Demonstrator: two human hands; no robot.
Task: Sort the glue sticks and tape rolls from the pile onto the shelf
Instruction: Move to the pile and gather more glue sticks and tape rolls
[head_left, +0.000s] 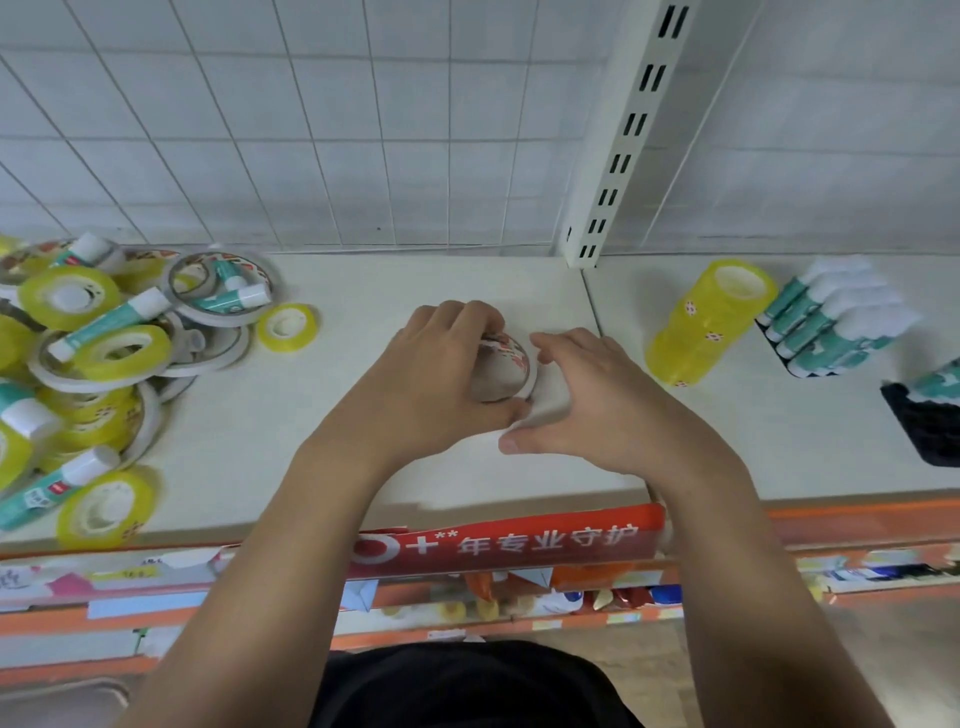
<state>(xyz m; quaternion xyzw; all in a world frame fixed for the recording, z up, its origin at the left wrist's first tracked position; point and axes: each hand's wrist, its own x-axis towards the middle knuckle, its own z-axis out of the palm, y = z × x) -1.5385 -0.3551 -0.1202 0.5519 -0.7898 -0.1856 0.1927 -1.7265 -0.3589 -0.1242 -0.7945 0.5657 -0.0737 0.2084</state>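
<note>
A pile (98, 338) of yellow tape rolls, white thin tape rolls and teal-and-white glue sticks covers the left of the shelf (270, 441). At the shelf's middle, my left hand (441, 374) grips a thin white tape roll (514, 358) with a red-patterned core, held on the shelf surface. Just to its right, my right hand (587, 400) has its fingers spread and touches the roll's rim. A stack of yellow tape rolls (706, 322) stands at the right. Beyond it, glue sticks (831, 317) stand in a black tray.
A lone yellow roll (287, 327) lies between the pile and my hands. A second black tray (924, 421) sits at the far right edge. A white wire grid (311, 130) and a slotted upright (623, 135) back the shelf. A red label strip (519, 540) runs along the front edge.
</note>
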